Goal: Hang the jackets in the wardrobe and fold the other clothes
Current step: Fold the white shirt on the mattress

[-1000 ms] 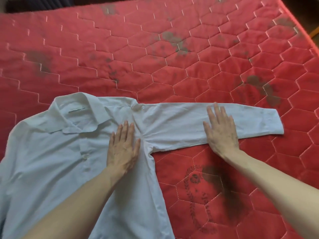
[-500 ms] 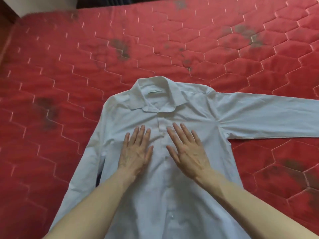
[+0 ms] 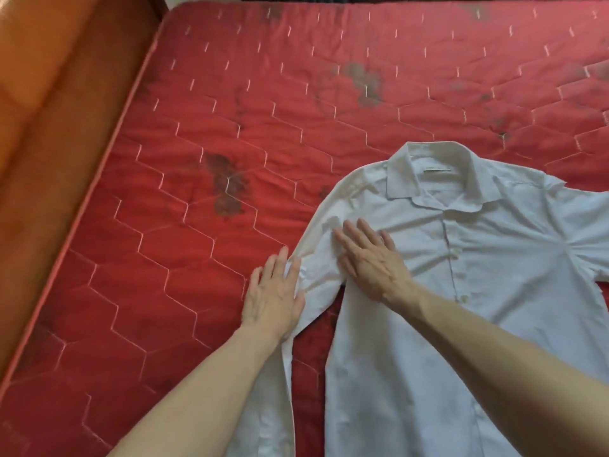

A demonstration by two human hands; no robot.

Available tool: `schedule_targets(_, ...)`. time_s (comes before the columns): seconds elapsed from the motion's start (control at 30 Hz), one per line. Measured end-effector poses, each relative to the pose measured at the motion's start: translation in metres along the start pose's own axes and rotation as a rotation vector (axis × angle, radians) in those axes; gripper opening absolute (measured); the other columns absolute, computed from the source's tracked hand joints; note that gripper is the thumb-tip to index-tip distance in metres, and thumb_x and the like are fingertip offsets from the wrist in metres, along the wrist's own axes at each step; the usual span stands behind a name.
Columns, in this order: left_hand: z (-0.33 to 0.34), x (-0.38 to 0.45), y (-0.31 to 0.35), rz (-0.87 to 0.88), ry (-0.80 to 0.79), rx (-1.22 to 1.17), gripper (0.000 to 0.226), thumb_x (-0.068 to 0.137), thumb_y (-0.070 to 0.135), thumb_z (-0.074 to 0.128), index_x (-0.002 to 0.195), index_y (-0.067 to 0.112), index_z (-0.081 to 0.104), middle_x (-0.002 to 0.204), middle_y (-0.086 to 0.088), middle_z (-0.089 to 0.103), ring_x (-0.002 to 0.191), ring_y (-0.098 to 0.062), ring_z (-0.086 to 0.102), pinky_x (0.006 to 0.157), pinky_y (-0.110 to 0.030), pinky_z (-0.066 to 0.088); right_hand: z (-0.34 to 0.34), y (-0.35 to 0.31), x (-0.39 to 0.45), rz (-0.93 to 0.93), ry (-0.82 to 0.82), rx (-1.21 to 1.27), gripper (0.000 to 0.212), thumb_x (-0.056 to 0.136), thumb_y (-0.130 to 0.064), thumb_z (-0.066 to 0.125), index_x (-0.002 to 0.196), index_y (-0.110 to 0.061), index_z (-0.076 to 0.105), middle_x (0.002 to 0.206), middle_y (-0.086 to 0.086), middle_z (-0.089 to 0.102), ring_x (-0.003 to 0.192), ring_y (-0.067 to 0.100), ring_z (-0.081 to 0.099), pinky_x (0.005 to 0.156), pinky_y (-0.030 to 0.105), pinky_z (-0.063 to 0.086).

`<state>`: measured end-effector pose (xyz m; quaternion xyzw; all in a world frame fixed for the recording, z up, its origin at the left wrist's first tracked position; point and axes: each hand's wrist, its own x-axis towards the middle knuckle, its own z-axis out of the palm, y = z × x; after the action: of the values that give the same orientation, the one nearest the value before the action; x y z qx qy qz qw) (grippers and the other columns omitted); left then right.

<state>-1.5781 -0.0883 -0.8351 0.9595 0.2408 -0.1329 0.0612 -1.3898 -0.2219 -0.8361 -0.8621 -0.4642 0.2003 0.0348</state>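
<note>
The shirt [image 3: 461,291] lies face up on the bed [image 3: 230,127]. Left hand [image 3: 273,295] rests flat, fingers straight, on its sleeve [image 3: 316,258]; right hand [image 3: 369,258] presses flat beside the shoulder.

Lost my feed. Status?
Left hand flat on sleeve. Right hand flat on white shirt chest. Shirt unfolded on red mattress. Nothing obstructing.

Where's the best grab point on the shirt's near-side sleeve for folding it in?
Probably the outer edge of the left sleeve, beside the left hand, coming from the mattress side. The sleeve hangs alongside the white shirt body with a red gap between, so that edge is free to pinch. The right hand lies flat by the shoulder and can anchor the fold.
</note>
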Motion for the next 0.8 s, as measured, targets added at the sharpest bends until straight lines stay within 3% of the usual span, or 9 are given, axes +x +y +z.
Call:
schedule_targets(0.07,-0.008,-0.004,-0.008,-0.014,-0.011,-0.043,0.069,0.087,0.029,0.067,0.150,0.018,0.041,0.142,-0.006,0.048,0.119,-0.027,0.053,0.095,-0.040,0.048,0.001,-0.015,0.006,0.000,-0.059,-0.054,0.064,0.110,-0.048,0.026,0.166,-0.033,-0.002,0.175,-0.003,-0.006,0.161,0.023,-0.008,0.128,0.050,0.000)
schedule_targets(0.17,-0.011,-0.007,-0.021,-0.118,-0.049,-0.329,0.060,0.085,0.014,0.061,0.139,0.018,0.036,0.123,-0.002,0.047,0.105,-0.025,0.052,0.088,-0.040,0.046,0.008,-0.029,0.008,0.060,-0.206,-0.059,0.078,0.105,-0.061,0.024,0.163,-0.032,-0.020,0.170,-0.003,-0.029,0.157,0.023,-0.025,0.128,0.055,-0.004)
schedule_targets(0.3,-0.015,-0.001,-0.051,-0.322,-0.185,-0.634,0.021,0.074,0.003,0.055,0.085,0.018,0.047,0.078,-0.001,0.052,0.074,-0.030,0.048,0.062,-0.037,0.035,-0.003,-0.035,0.017,0.116,-0.387,-0.040,0.090,0.100,-0.071,0.027,0.158,-0.034,-0.030,0.163,-0.005,-0.041,0.152,0.021,-0.036,0.127,0.056,-0.010)
schedule_targets(0.37,-0.020,0.004,-0.072,-0.385,-0.283,-0.760,0.022,0.070,-0.002,0.048,0.066,0.019,0.043,0.067,-0.001,0.043,0.068,-0.028,0.040,0.059,-0.035,0.027,-0.011,-0.038,0.019,0.130,-0.431,-0.063,0.094,0.099,-0.071,0.032,0.158,-0.033,-0.029,0.164,-0.003,-0.039,0.154,0.023,-0.033,0.127,0.056,-0.008)
schedule_targets(0.43,-0.031,0.006,-0.094,-0.402,-0.384,-0.779,0.022,0.071,-0.004,0.045,0.063,0.016,0.050,0.069,-0.002,0.044,0.067,-0.023,0.040,0.058,-0.034,0.028,-0.015,-0.043,0.019,0.133,-0.377,-0.114,0.094,0.099,-0.069,0.036,0.163,-0.029,-0.020,0.170,0.000,-0.027,0.158,0.025,-0.021,0.128,0.055,-0.003)
schedule_targets(0.5,-0.040,0.008,-0.117,-0.434,-0.451,-0.726,0.022,0.073,-0.002,0.046,0.068,0.012,0.062,0.076,-0.004,0.056,0.071,-0.024,0.049,0.060,-0.033,0.037,-0.016,-0.053,0.021,0.114,-0.196,-0.161,0.084,0.102,-0.061,0.039,0.165,-0.021,0.001,0.174,0.004,-0.002,0.160,0.027,-0.001,0.128,0.051,0.007)
schedule_targets(0.63,-0.051,0.016,-0.148,-0.454,-0.440,-0.788,0.034,0.079,-0.010,0.045,0.069,0.015,0.066,0.083,-0.004,0.063,0.082,-0.023,0.058,0.063,-0.027,0.044,-0.018,-0.079,0.047,-0.075,0.132,-0.100,0.061,0.106,-0.032,0.047,0.161,-0.014,0.027,0.165,0.001,0.036,0.158,0.026,0.022,0.122,0.045,0.026)
schedule_targets(0.73,-0.067,0.020,-0.156,-0.444,-0.376,-0.891,0.035,0.078,-0.014,0.042,0.071,0.010,0.066,0.078,-0.006,0.060,0.072,-0.020,0.055,0.054,-0.020,0.042,-0.019,-0.094,0.078,-0.239,0.066,-0.159,0.062,0.101,-0.009,0.050,0.159,-0.016,0.031,0.157,0.000,0.046,0.156,0.028,0.027,0.123,0.047,0.025)
schedule_targets(0.8,-0.073,0.025,-0.161,-0.440,-0.356,-0.905,0.034,0.079,-0.014,0.041,0.070,0.010,0.064,0.072,-0.007,0.053,0.064,-0.018,0.049,0.045,-0.016,0.036,-0.023,-0.099,0.096,-0.266,0.002,-0.274,0.055,0.097,-0.009,0.054,0.150,-0.017,0.041,0.143,0.004,0.055,0.145,0.031,0.041,0.123,0.047,0.023)
